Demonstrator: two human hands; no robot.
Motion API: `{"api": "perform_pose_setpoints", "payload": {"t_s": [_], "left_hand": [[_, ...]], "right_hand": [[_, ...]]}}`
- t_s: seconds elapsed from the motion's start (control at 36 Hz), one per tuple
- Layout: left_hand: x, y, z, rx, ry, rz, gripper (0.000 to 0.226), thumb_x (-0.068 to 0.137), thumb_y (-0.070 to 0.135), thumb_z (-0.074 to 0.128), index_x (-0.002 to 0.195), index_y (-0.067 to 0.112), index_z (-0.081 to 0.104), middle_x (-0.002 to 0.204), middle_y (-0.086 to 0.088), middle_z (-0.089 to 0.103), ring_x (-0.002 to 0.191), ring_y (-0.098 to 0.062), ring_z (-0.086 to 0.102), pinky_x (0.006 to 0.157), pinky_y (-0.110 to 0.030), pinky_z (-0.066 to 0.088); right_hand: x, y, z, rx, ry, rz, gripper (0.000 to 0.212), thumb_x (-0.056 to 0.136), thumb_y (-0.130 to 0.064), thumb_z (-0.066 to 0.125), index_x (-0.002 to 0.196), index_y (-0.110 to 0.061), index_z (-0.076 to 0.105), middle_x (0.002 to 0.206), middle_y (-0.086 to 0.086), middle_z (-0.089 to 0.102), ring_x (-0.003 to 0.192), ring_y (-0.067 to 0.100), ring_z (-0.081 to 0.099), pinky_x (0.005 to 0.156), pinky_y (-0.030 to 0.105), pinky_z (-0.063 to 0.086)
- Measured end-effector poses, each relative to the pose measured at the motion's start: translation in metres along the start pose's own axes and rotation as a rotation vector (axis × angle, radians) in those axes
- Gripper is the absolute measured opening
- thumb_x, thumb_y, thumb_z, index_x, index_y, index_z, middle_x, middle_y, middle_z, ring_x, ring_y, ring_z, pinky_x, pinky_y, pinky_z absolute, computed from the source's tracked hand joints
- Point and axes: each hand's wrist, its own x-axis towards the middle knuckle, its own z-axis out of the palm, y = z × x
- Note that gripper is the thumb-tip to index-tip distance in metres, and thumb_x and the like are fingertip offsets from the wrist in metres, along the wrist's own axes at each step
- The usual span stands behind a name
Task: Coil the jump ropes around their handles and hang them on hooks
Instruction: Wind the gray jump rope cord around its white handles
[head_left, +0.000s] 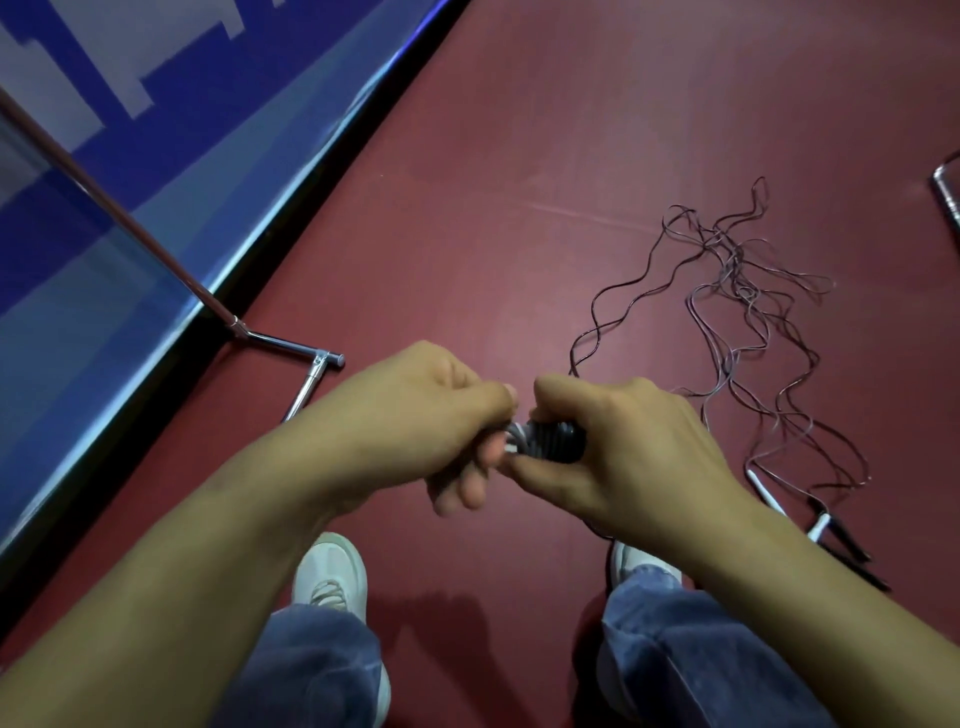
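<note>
**Coiled rope gripped between both hands, its ends out of my sight**

From my feed I see little of the coiled jump rope (553, 441): only a short dark stretch of tight turns shows in the gap between the two hands. Both ends are buried in the palms, so I cannot tell how many handles sit inside the winding or where they finish. A pale grey-white bit (511, 435) peeks out at the left fingertips; whether it is handle or cord I cannot make out.

The long axis of the bundle runs across the picture from one hand to the other, roughly level, one end pointing into each palm.

The left hand (415, 415) is curled round its end, thumb pressed down on top and fingers (467, 488) wrapped underneath. The right hand (628, 452) grips the dark turns, thumb over the top and forefinger hooked below, the rest of its fingers hidden behind the knuckles.

A thin strand (584, 338) rises from beyond the right thumb and wanders off to the loose ropes (737, 312), a tangled heap lying on the red floor (519, 156) well beyond and to the right of the right-hand fingers. Nearer that wrist lie spare handles (821, 526), white and black, partly cut off by the forearm.

Beyond the left-hand fingers stands a chrome rack foot (283, 343) against a blue panel (104, 208). Below the hands I see white shoes (330, 569) and jeans (311, 670).
</note>
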Motion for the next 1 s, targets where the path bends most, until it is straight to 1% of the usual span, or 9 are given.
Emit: {"api": "perform_pose_setpoints", "payload": {"t_s": [0.08, 0.17, 0.28, 0.36, 0.47, 0.64, 0.75, 0.89, 1.0], "left_hand": [[0.002, -0.004, -0.008, 0.323, 0.124, 0.075, 0.050, 0.091, 0.049, 0.062, 0.058, 0.012, 0.066, 0.050, -0.004, 0.063, 0.043, -0.014, 0.046, 0.053, -0.028, 0.039], [-0.002, -0.005, -0.016, 0.384, 0.062, 0.121, 0.049, 0.074, 0.065, 0.071, 0.068, 0.016, 0.070, 0.057, -0.005, 0.062, 0.049, -0.011, 0.048, 0.056, -0.034, 0.041], [0.001, -0.009, -0.024, 0.374, 0.184, 0.229, 0.019, 0.083, 0.038, 0.077, 0.077, 0.020, 0.074, 0.061, -0.003, 0.067, 0.053, -0.010, 0.055, 0.057, -0.032, 0.047], [0.001, -0.011, -0.028, 0.214, 0.152, 0.260, 0.004, 0.085, 0.026, 0.078, 0.089, 0.025, 0.078, 0.061, -0.008, 0.068, 0.056, -0.018, 0.058, 0.054, -0.031, 0.047], [-0.006, -0.010, -0.038, 0.017, 0.013, 0.263, 0.021, 0.086, 0.013, 0.076, 0.103, 0.025, 0.077, 0.061, -0.016, 0.063, 0.052, -0.020, 0.053, 0.046, -0.023, 0.040], [0.000, -0.012, -0.038, -0.143, 0.027, 0.100, 0.017, 0.095, 0.006, 0.062, 0.088, 0.005, 0.077, 0.038, -0.010, 0.041, 0.036, -0.020, 0.035, 0.060, -0.033, 0.053], [0.005, -0.005, -0.026, -0.517, 0.008, -0.068, 0.013, 0.067, 0.004, 0.056, 0.073, -0.004, 0.064, 0.041, -0.010, 0.044, 0.027, -0.013, 0.031, 0.058, -0.035, 0.060], [0.012, -0.003, -0.016, -0.973, -0.022, -0.196, 0.017, 0.087, 0.007, 0.048, 0.088, -0.002, 0.062, 0.060, -0.014, 0.061, 0.038, -0.014, 0.054, 0.057, -0.034, 0.061], [0.017, -0.011, -0.023, -1.074, -0.010, -0.146, 0.052, 0.090, 0.037, 0.052, 0.114, -0.009, 0.056, 0.091, -0.028, 0.069, 0.072, -0.031, 0.069, 0.081, -0.048, 0.060]], "right_hand": [[-0.004, -0.001, 0.003, -0.032, -0.056, -0.048, 0.055, 0.072, -0.080, 0.041, 0.093, -0.030, 0.052, 0.059, -0.009, 0.054, 0.064, 0.025, 0.058, 0.053, 0.033, 0.046], [-0.005, 0.000, 0.002, -0.026, -0.102, -0.082, 0.052, 0.073, -0.081, 0.040, 0.090, -0.032, 0.047, 0.058, -0.007, 0.050, 0.062, 0.024, 0.053, 0.052, 0.035, 0.043], [-0.003, 0.001, -0.004, 0.064, -0.185, -0.074, 0.047, 0.069, -0.082, 0.048, 0.079, -0.037, 0.042, 0.059, -0.010, 0.050, 0.058, 0.016, 0.045, 0.052, 0.033, 0.040], [-0.003, -0.001, -0.007, 0.195, -0.229, -0.079, 0.044, 0.067, -0.082, 0.056, 0.073, -0.040, 0.043, 0.062, -0.012, 0.052, 0.057, 0.019, 0.046, 0.050, 0.038, 0.041], [0.000, -0.002, -0.008, 0.326, -0.268, -0.066, 0.057, 0.066, -0.078, 0.064, 0.075, -0.025, 0.044, 0.058, -0.006, 0.049, 0.054, 0.020, 0.040, 0.052, 0.044, 0.042], [0.003, 0.003, -0.011, 0.397, -0.246, -0.066, 0.054, 0.072, -0.067, 0.073, 0.074, -0.021, 0.045, 0.059, -0.009, 0.055, 0.053, 0.021, 0.043, 0.051, 0.040, 0.043], [0.002, 0.001, -0.011, 0.296, -0.206, -0.120, 0.051, 0.073, -0.074, 0.063, 0.074, -0.027, 0.043, 0.059, -0.009, 0.050, 0.054, 0.020, 0.039, 0.048, 0.034, 0.035], [0.000, 0.000, -0.010, 0.328, -0.197, -0.177, 0.043, 0.078, -0.067, 0.067, 0.071, -0.034, 0.041, 0.057, -0.008, 0.045, 0.053, 0.020, 0.038, 0.046, 0.038, 0.035], [-0.001, 0.003, -0.012, 0.452, -0.222, -0.109, 0.042, 0.076, -0.066, 0.070, 0.070, -0.033, 0.045, 0.057, -0.004, 0.052, 0.051, 0.018, 0.040, 0.048, 0.037, 0.038]]}}
